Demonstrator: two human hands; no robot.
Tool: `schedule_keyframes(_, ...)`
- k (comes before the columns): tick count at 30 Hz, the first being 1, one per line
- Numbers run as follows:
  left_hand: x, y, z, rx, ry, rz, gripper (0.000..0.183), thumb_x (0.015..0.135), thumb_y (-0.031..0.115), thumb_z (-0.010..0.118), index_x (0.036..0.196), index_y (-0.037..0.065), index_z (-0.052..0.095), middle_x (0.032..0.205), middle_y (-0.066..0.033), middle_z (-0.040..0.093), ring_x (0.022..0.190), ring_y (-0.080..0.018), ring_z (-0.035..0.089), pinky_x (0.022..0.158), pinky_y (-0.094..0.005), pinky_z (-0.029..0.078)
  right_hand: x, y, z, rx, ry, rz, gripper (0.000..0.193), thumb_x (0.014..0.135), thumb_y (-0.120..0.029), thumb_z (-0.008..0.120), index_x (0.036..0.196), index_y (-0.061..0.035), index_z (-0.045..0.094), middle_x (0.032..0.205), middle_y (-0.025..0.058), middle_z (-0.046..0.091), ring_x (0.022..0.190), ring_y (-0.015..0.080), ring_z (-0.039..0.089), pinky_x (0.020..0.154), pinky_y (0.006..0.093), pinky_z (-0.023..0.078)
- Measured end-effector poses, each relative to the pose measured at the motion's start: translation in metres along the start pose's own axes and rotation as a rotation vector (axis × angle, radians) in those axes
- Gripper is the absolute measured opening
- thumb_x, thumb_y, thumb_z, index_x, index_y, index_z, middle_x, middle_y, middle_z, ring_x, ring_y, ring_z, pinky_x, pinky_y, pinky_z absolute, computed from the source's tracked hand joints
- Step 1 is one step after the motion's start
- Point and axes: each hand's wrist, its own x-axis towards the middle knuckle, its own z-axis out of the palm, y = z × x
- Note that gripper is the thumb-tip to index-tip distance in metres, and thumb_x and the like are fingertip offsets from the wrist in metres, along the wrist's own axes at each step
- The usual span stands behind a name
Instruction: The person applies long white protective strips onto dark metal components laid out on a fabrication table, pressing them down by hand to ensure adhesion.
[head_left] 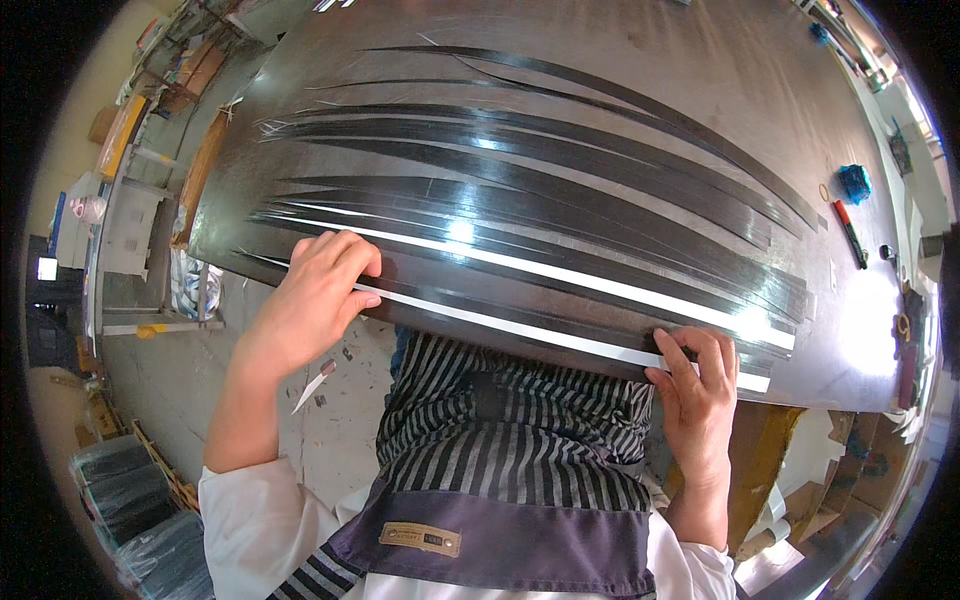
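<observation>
A long narrow white strip [520, 327] lies along the near edge of the dark table, on or beside black strips. My left hand [322, 285] pinches its left part between thumb and curled fingers. Near its right end my right hand [697, 375] grips it, thumb below and fingertips on top. A second white strip [560, 274] runs almost parallel, a little farther in. Beyond it several long thin black strips [520, 180] fan across the tabletop, their left ends frayed into fine threads. What lies under my fingers is hidden.
The dark table [700, 60] carries a blue crumpled bundle [855, 183], a black marker with a red cap [850, 235] and a small ring at the right. Shelving [150, 230] stands left; cardboard boxes [765, 480] sit below right. A pale pointed object [315, 385] shows below the near edge.
</observation>
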Motion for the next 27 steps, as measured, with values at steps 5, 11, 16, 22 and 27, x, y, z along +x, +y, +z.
schedule_keyframes(5, 0.0, 0.002, 0.0, -0.012, -0.008, 0.018, 0.027, 0.08, 0.007, 0.071, 0.101, 0.006, 0.054, 0.1, -0.0079, 0.054, 0.102, -0.0278, 0.054, 0.095, -0.04, 0.036, 0.002, -0.003, -0.004, 0.036, -0.065, 0.048, 0.043, 0.07, -0.004, 0.075, 0.112, -0.0057, 0.065, 0.104, 0.0087, 0.055, 0.098, 0.0295, 0.053, 0.086, 0.0436, 0.044)
schedule_keyframes(11, -0.002, 0.002, 0.0, -0.005, 0.028, 0.064, 0.027, 0.079, 0.006, 0.07, 0.1, 0.007, 0.053, 0.1, -0.0095, 0.053, 0.103, -0.0295, 0.053, 0.094, -0.0405, 0.036, 0.01, -0.009, -0.006, 0.08, -0.115, 0.095, 0.03, 0.073, -0.001, 0.072, 0.101, -0.0013, 0.061, 0.1, 0.0127, 0.052, 0.095, 0.033, 0.052, 0.082, 0.0435, 0.045)
schedule_keyframes(16, -0.004, 0.006, -0.001, 0.0, -0.008, 0.034, 0.026, 0.079, 0.005, 0.07, 0.098, 0.007, 0.052, 0.102, -0.0108, 0.053, 0.104, -0.0301, 0.052, 0.095, -0.0418, 0.036, 0.012, -0.013, -0.007, 0.107, -0.119, 0.114, 0.029, 0.072, 0.003, 0.071, 0.097, -0.0018, 0.057, 0.102, 0.0132, 0.053, 0.096, 0.0342, 0.053, 0.081, 0.0446, 0.045)
schedule_keyframes(22, -0.007, 0.003, 0.002, 0.004, 0.002, 0.058, 0.027, 0.083, 0.008, 0.064, 0.109, 0.006, 0.056, 0.106, -0.0106, 0.053, 0.107, -0.0302, 0.052, 0.1, -0.0423, 0.035, 0.009, -0.019, -0.01, 0.047, -0.178, 0.121, 0.041, 0.076, 0.001, 0.068, 0.115, -0.0017, 0.059, 0.107, 0.0141, 0.054, 0.1, 0.0336, 0.053, 0.089, 0.0468, 0.045)
schedule_keyframes(27, -0.015, 0.0, 0.007, -0.053, 0.069, 0.048, 0.032, 0.084, 0.009, 0.064, 0.115, 0.005, 0.059, 0.12, -0.0112, 0.051, 0.116, -0.0311, 0.049, 0.104, -0.0432, 0.035, 0.005, -0.016, -0.008, 0.089, -0.158, 0.045, 0.047, 0.075, 0.001, 0.069, 0.121, -0.0015, 0.059, 0.11, 0.0138, 0.054, 0.104, 0.0341, 0.053, 0.091, 0.0483, 0.044)
